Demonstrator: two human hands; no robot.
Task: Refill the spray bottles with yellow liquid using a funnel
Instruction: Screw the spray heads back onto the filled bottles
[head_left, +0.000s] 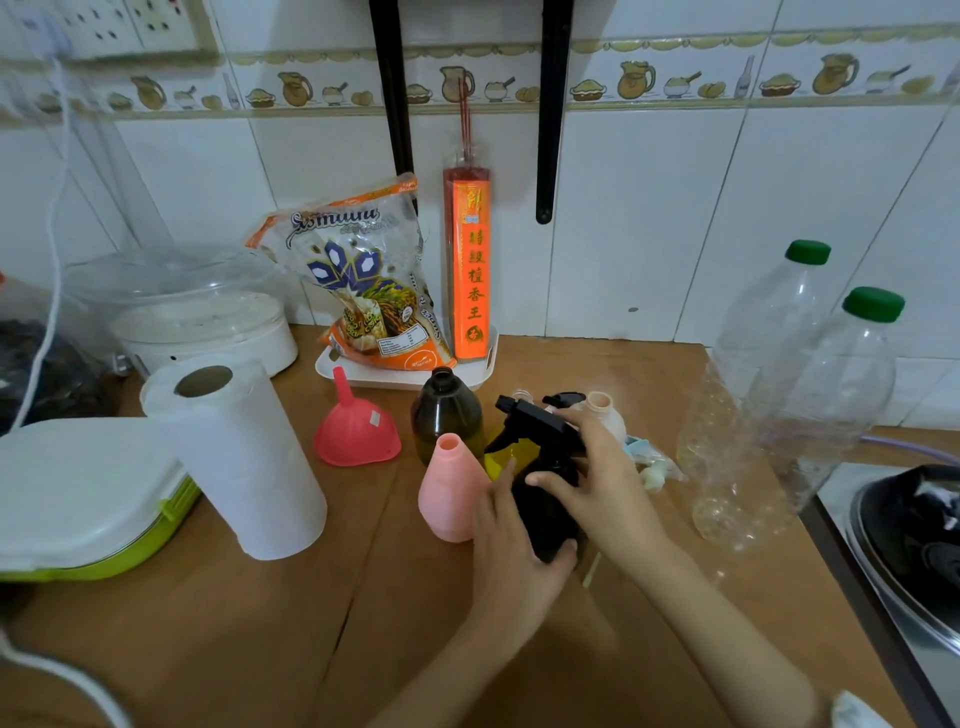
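A dark spray bottle (546, 499) stands on the wooden counter (260, 623), with a black trigger head (537, 423) on top. My left hand (511, 551) grips its lower body. My right hand (605, 478) grips its neck just below the trigger head. Left of it stands a pink bottle (449, 491) with no cap. Behind that is a dark brown bottle (447, 413), open, with yellow liquid low inside. A pink funnel (356, 426) lies upside down, spout up. A beige bottle (605, 413) stands behind my right hand, partly hidden.
A paper towel roll (239, 457) and a white-lidded green box (88, 499) stand left. Two clear plastic bottles with green caps (795, 405) stand right. A white tray (332, 371) holds a rice bag (363, 280) and an incense pack (467, 270). A stove and pan (914, 535) sit far right.
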